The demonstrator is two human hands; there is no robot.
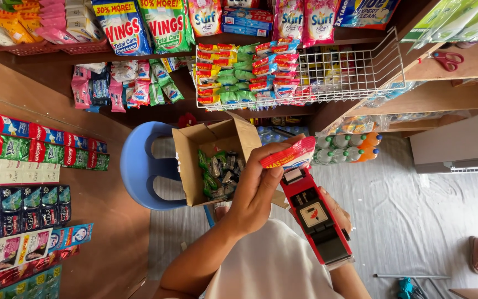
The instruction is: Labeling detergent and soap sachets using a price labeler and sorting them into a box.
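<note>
red price-label gun (pixel 315 217) nearest, gripped in my right hand (pixel 336 213), which is mostly hidden behind it. left hand (pixel 256 191) pinches a red sachet (pixel 290 155) flat against the gun's nose, above the open cardboard box (pixel 217 160) on the blue stool (pixel 139 166)

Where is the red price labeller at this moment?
In the head view, the red price labeller is right of centre, in the right hand, its tip against the red sachet held by the left hand, beside the cardboard box.
</note>
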